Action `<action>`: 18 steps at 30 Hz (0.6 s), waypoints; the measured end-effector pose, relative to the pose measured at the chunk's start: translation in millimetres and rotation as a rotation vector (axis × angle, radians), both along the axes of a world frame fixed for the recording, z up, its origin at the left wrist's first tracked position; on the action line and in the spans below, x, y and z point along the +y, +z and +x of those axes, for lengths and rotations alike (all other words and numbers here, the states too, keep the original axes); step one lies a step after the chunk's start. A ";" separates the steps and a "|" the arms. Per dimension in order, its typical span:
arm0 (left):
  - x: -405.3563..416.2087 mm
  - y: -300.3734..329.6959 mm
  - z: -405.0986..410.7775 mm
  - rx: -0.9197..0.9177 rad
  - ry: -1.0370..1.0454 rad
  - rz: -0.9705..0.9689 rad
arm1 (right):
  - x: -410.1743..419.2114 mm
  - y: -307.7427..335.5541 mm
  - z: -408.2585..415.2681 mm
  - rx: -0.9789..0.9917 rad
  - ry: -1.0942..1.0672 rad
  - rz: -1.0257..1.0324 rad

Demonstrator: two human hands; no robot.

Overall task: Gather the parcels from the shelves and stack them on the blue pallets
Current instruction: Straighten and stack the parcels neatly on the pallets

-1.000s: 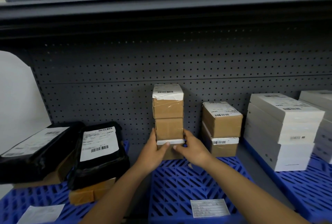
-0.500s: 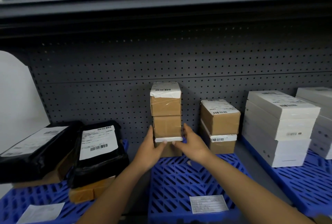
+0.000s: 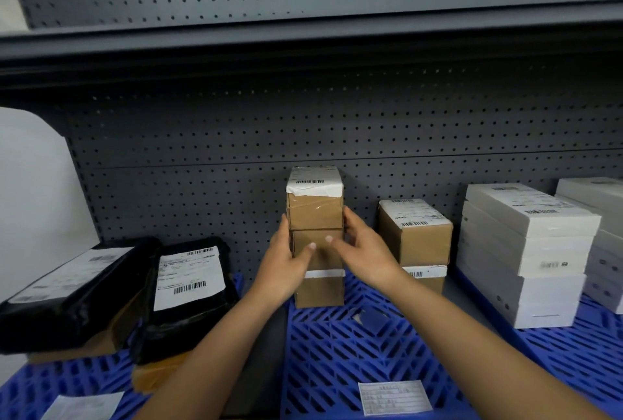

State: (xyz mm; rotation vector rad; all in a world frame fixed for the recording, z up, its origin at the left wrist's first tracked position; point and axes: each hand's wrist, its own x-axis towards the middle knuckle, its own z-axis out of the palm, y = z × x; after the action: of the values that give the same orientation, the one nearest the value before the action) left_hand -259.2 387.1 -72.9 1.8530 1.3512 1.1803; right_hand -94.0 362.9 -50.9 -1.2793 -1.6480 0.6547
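At 8 o'clock, two black bags (image 3: 111,285) with white labels on a blue pallet (image 3: 67,386). At centre, left hand (image 3: 283,264) and right hand (image 3: 364,251) grasping opposite sides of a stack of three brown boxes (image 3: 317,237) standing on the middle blue pallet (image 3: 354,345). At 3 o'clock, two more brown boxes (image 3: 416,241), then white boxes (image 3: 526,251).
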 end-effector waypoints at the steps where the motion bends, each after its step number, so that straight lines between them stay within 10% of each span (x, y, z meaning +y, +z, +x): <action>1: 1.6 -0.5 -0.5 0.007 0.001 -0.004 | 0.0 0.2 -0.3 -0.007 0.002 -0.004; 18: -52.1 0.1 -2.8 0.175 0.070 0.109 | -37.4 -10.0 30.8 -0.223 -0.039 -0.025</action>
State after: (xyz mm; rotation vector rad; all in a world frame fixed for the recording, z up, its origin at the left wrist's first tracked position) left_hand -262.0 335.0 -72.8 2.0410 1.4839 1.1703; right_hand -63.2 325.5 -61.0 -1.4417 -1.7936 0.5251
